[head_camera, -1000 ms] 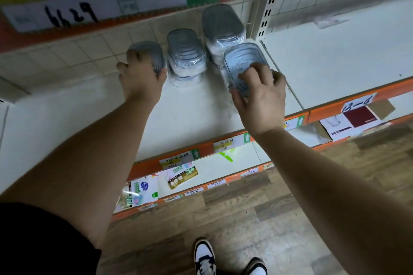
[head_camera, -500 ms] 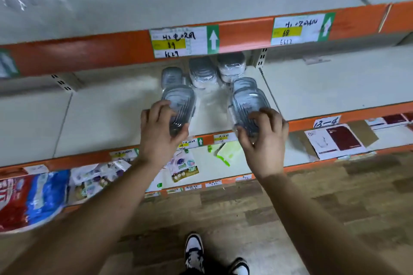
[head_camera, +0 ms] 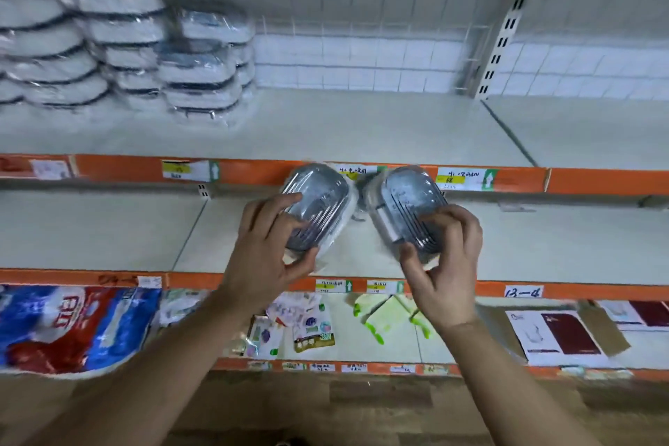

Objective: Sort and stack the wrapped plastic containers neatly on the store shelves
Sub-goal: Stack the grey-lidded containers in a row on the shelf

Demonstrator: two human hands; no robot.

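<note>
Our left hand [head_camera: 268, 257] holds one wrapped container [head_camera: 318, 203] in a closed grip, with the fingers across its ribbed lid and the thumb under its near end. Our right hand [head_camera: 445, 264] holds a second container [head_camera: 407, 206] the same way, fingers curled over the lid and thumb at the near edge. Both are tilted at centre, just beside each other, raised in front of the middle shelf [head_camera: 108, 232]. At ten o'clock, stacks of wrapped containers [head_camera: 195, 76] stand on the top shelf [head_camera: 362, 127]. At eight o'clock a red and blue bag [head_camera: 72, 322] lies on the bottom shelf.
</note>
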